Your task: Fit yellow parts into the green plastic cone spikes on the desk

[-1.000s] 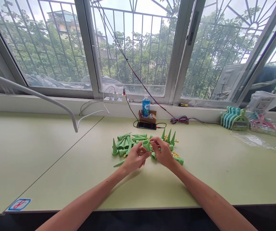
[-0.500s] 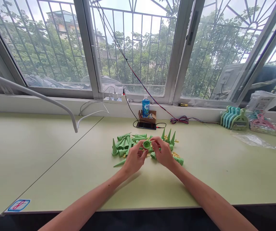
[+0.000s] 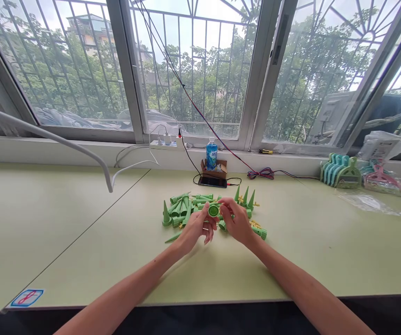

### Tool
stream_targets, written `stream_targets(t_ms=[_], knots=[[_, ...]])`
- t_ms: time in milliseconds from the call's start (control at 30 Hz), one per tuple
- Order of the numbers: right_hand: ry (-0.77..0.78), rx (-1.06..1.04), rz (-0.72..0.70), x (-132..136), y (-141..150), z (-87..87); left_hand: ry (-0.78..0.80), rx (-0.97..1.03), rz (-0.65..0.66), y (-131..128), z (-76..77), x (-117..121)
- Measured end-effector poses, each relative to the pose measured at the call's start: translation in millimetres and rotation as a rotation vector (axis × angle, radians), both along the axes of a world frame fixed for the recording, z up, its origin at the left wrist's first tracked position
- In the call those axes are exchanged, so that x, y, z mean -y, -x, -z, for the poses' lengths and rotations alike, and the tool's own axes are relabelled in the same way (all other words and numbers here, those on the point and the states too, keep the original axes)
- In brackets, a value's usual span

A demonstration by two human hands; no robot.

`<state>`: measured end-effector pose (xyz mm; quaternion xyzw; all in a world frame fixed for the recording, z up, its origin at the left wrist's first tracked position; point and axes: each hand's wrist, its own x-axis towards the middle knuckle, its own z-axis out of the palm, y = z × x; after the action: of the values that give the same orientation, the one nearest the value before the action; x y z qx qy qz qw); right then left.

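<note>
A green plastic spike part point(image 3: 213, 211) with a round, hollow end facing me is between my hands, over a pile of similar parts. My left hand point(image 3: 196, 229) is turned partly palm up, thumb at the piece's left edge and fingers curled below it. My right hand point(image 3: 237, 223) has its fingertips closed at the right edge of the same piece. Behind and left of my hands lie several green spikes point(image 3: 176, 210). Several others, such as a green cone point(image 3: 245, 197), stand upright to the right, with small yellow pieces point(image 3: 256, 224) among them.
A phone point(image 3: 213, 182) with a cable lies behind the pile, before a small carton point(image 3: 221, 173) with a blue bottle point(image 3: 212, 156). Bundled wire point(image 3: 261, 173) lies by the window. Small dustpan sets point(image 3: 347, 173) stand far right. A white curved bar point(image 3: 64, 139) juts in at left.
My left hand has rolled palm up, its fingers moving down and away below the green piece. The piece has tilted slightly; my right hand has hardly moved.
</note>
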<state>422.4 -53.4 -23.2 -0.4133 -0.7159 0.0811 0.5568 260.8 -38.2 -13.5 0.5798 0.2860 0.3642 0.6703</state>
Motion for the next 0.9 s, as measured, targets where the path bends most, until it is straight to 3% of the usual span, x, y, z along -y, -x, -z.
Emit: stream_targets(t_ms=[467, 900], knots=[[0.042, 0.011, -0.005, -3.3, -4.0, 1.9, -0.264, -0.103, -0.042, 3.4, -1.6, 5.4], [0.064, 0.04, 0.002, -4.8, -3.6, 4.3, -0.539, -0.214, -0.256, 2.1, 6.0, 5.6]])
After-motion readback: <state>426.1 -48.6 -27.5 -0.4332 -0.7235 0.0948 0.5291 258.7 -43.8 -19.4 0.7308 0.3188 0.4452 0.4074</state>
